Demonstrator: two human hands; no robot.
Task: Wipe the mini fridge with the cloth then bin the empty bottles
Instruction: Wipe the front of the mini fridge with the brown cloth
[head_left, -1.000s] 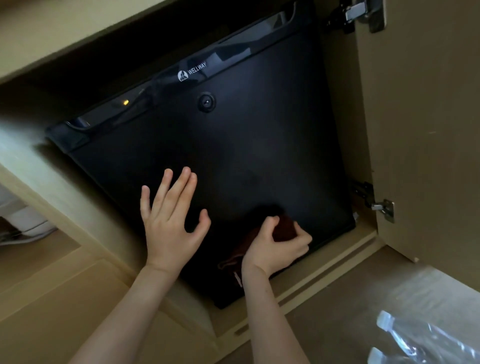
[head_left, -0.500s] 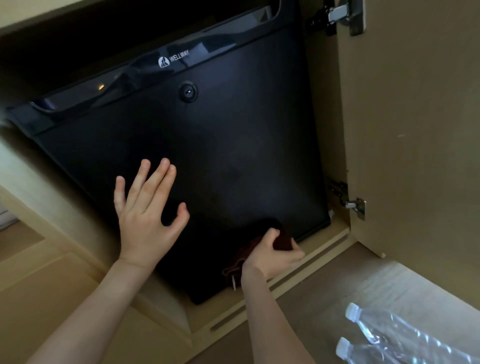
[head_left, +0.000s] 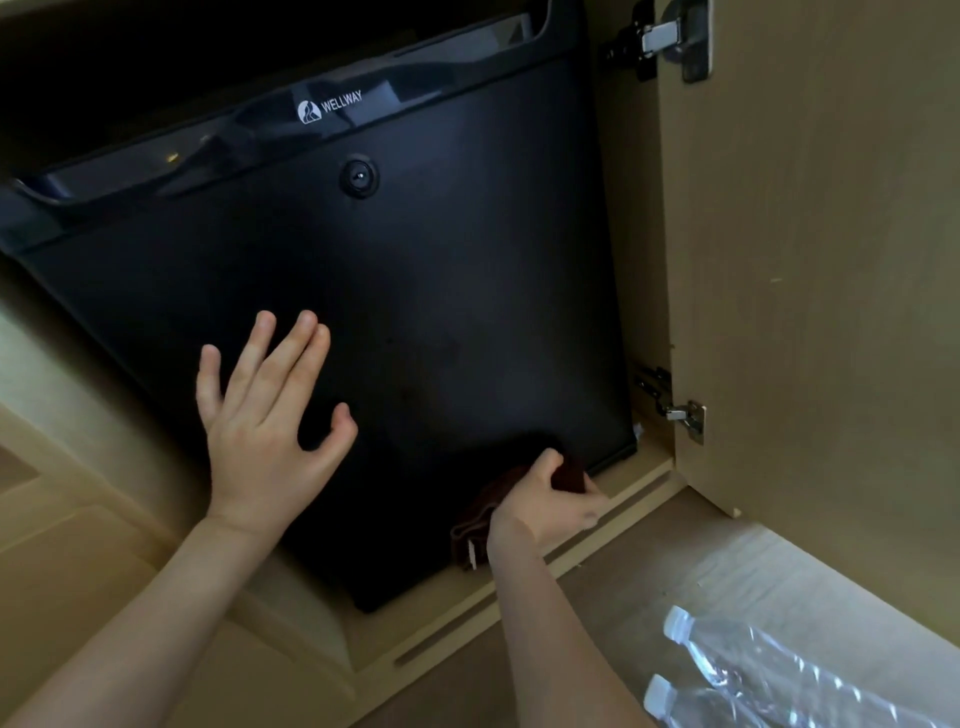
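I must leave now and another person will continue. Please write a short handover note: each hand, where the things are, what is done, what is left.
Left hand: open, fingers spread against the mini fridge door.
Right hand: grips the dark cloth at the door's lower right corner.
Two bottles lie on the floor near the open cabinet door; no bin in view.
Done: wiping begun, extent unclear.
Left: finish wiping, then bin both bottles.
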